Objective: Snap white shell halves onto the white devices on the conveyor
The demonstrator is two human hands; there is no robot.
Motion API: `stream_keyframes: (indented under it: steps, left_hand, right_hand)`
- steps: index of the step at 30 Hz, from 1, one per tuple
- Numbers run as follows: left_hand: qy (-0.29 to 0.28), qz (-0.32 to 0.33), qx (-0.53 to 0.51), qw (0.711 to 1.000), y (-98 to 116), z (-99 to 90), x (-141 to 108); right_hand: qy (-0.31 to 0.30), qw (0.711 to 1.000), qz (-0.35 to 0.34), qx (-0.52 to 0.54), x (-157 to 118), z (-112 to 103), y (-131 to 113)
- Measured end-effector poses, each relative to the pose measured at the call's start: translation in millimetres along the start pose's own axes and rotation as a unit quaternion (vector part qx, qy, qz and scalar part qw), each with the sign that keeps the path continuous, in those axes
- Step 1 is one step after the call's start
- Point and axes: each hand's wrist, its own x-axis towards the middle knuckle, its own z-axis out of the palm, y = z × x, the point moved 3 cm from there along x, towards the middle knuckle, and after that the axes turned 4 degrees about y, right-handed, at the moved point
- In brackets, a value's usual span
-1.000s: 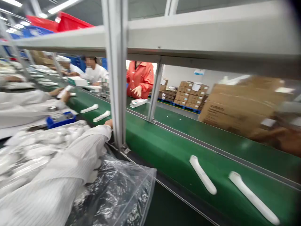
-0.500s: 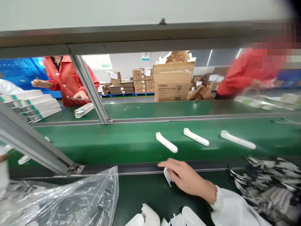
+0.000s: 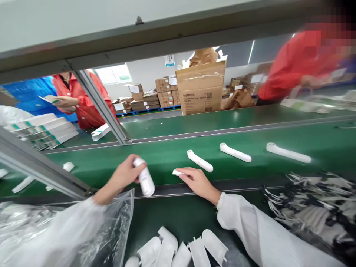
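Observation:
My left hand (image 3: 124,175) grips a white plastic handle body (image 3: 144,178) above the near edge of the green conveyor belt (image 3: 250,141). My right hand (image 3: 197,181) pinches a small white cover piece (image 3: 177,172) at the belt's edge, just right of the left hand. Both arms wear white sleeves. Three more white handle bodies lie on the belt: one (image 3: 200,160) just beyond my right hand, another (image 3: 235,152) further right, and a third (image 3: 288,152) at the right.
Several white cover pieces (image 3: 178,248) lie on the bench below. A clear plastic bag (image 3: 83,230) sits at the left, tangled cables (image 3: 314,200) at the right. A slanted metal frame post (image 3: 41,170) crosses left. People in red coats (image 3: 80,100) and cardboard boxes (image 3: 200,89) stand beyond the belt.
My left hand has come into view holding a white handle body. My right hand has lifted the small cover piece from the bench up to the belt edge.

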Motion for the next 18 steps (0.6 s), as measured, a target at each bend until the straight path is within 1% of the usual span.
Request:
stream_keyframes:
  steps: [1, 3, 5, 6, 7, 9, 12, 15, 18]
  left_hand:
    - [-0.016, -0.005, -0.001, 1.000, 6.8, 21.2, 20.0]
    - [-0.022, -0.025, 0.031, 0.999, 17.8, 59.8, 57.1]
    - [-0.022, -0.035, 0.069, 0.997, 24.7, 88.9, 82.3]
    - [-0.020, -0.035, 0.084, 0.996, 26.6, 99.1, 89.5]
    - [-0.019, -0.032, 0.097, 0.995, 27.7, 106.6, 93.5]
    - [-0.019, -0.024, 0.113, 0.993, 27.6, 115.3, 95.3]
    - [-0.013, -0.020, 0.131, 0.991, 24.1, 121.5, 93.8]
    - [0.012, -0.009, 0.148, 0.989, 20.8, 128.2, 96.1]
    - [0.023, 0.031, 0.162, 0.986, 25.8, 135.7, 98.5]
  right_hand:
    - [0.005, 0.999, -0.021, -0.025, -2.2, 0.0, -1.6]
    - [0.014, 0.996, -0.059, -0.072, -5.0, 1.5, -2.3]
    - [0.022, 0.988, -0.092, -0.122, -4.7, 5.3, -0.7]
    - [0.023, 0.983, -0.103, -0.150, -3.4, 7.9, 0.6]
    - [0.020, 0.977, -0.110, -0.180, -1.5, 10.7, 1.9]
    - [0.004, 0.965, -0.103, -0.241, 3.1, 16.1, 3.7]
    - [-0.051, 0.947, -0.077, -0.309, 8.9, 22.5, 3.4]
    - [-0.102, 0.929, -0.062, -0.351, 14.2, 24.9, 4.0]
    - [-0.123, 0.919, -0.050, -0.370, 24.8, 23.4, 10.7]
